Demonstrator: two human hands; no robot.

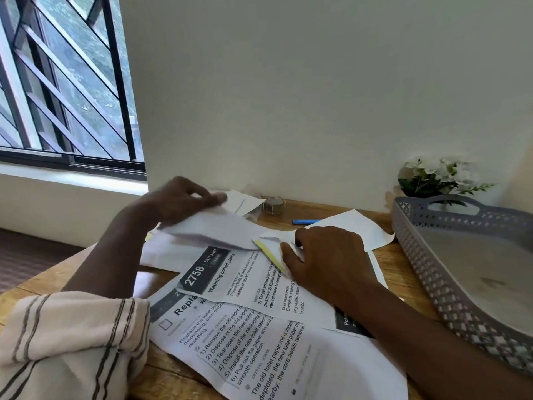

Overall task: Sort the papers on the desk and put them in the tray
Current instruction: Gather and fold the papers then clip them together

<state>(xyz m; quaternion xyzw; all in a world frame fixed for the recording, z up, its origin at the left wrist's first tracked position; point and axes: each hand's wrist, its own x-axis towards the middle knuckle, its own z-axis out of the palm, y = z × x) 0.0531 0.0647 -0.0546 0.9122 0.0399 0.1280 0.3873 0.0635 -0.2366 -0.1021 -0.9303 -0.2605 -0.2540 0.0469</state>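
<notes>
Several printed white papers lie overlapping on the wooden desk [161,368]. One sheet headed "2758 Watering potted plants" [245,281] lies over a larger sheet about toilet paper [268,356]. My left hand [178,199] is shut on a blank white sheet [213,229], lifting its far edge above the pile. My right hand [328,255] presses down on a small white piece with a yellow strip [271,254]. Another blank sheet [354,226] lies farther back. The grey perforated tray [432,269] stands at the right, with nothing in it.
A blue pen [305,221] and a wristwatch [272,204] lie near the white wall. White flowers [438,177] stand behind the tray. A barred window [66,82] is at the left. A striped sleeve [72,342] covers my left forearm.
</notes>
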